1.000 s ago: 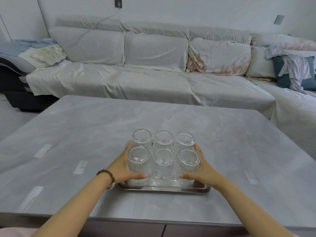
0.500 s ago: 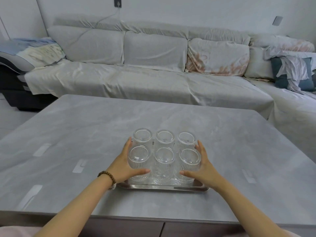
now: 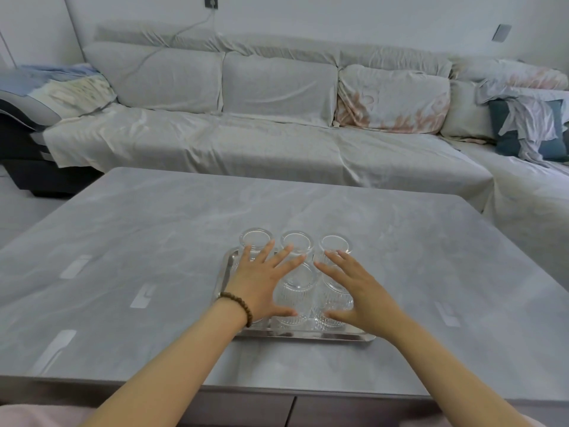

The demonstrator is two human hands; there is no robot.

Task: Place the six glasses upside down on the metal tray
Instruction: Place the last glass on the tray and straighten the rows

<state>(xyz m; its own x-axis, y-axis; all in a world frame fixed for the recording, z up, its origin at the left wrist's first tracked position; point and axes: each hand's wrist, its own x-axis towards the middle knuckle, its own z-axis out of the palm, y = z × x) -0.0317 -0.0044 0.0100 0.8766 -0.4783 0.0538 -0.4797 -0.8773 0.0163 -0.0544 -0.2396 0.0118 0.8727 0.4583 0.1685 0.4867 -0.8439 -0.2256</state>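
Observation:
Several clear ribbed glasses stand upside down in two rows of three on the metal tray point(image 3: 303, 335). The back row shows a left glass point(image 3: 255, 239), a middle glass point(image 3: 297, 241) and a right glass point(image 3: 335, 243). In the front row the middle glass point(image 3: 296, 298) is plain to see. My left hand point(image 3: 261, 283), with a bead bracelet at the wrist, lies spread over the front left glass and hides it. My right hand point(image 3: 361, 292) lies spread over the front right glass point(image 3: 334, 303). Neither hand grips anything.
The tray sits near the front middle of a grey marbled table point(image 3: 154, 235) with white tape marks point(image 3: 143, 295). A covered grey sofa point(image 3: 261, 143) runs behind the table and along the right.
Both hands have left the sides of the glass group and moved up over the front glasses, fingers spread flat. The glasses and tray have stayed in place.

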